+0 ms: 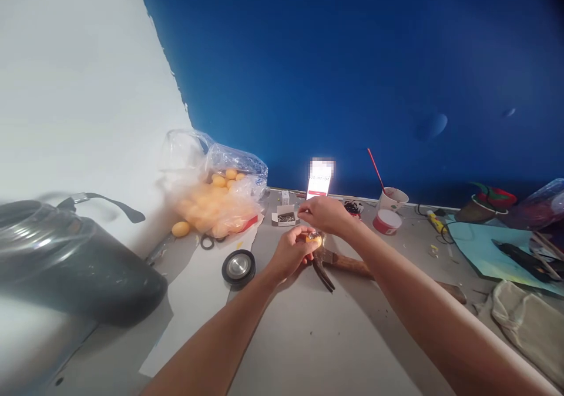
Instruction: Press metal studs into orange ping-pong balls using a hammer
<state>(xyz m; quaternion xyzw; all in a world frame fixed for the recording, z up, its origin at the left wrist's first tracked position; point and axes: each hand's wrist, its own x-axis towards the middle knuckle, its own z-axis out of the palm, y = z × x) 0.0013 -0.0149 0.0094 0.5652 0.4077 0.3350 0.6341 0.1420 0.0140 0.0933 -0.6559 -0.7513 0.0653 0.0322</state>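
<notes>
My left hand [291,254] is closed around an orange ball [314,241], which looks like a table tennis ball with shiny specks on its top. Just above it, my right hand [325,212] is closed with the fingertips pressed together; whatever they pinch is too small to make out. A small open white box [286,218] of tiny dark metal pieces stands just left of my right fingertips. Under the ball lies a claw hammer [352,264], its wooden handle passing beneath my right forearm.
A clear plastic bag of orange balls [207,208] sits at the back left, near a large dark bottle [79,261] and a round black lid [238,268]. A lit phone [319,183] leans at the wall. Cups [393,198] and a cloth [526,325] are rightward.
</notes>
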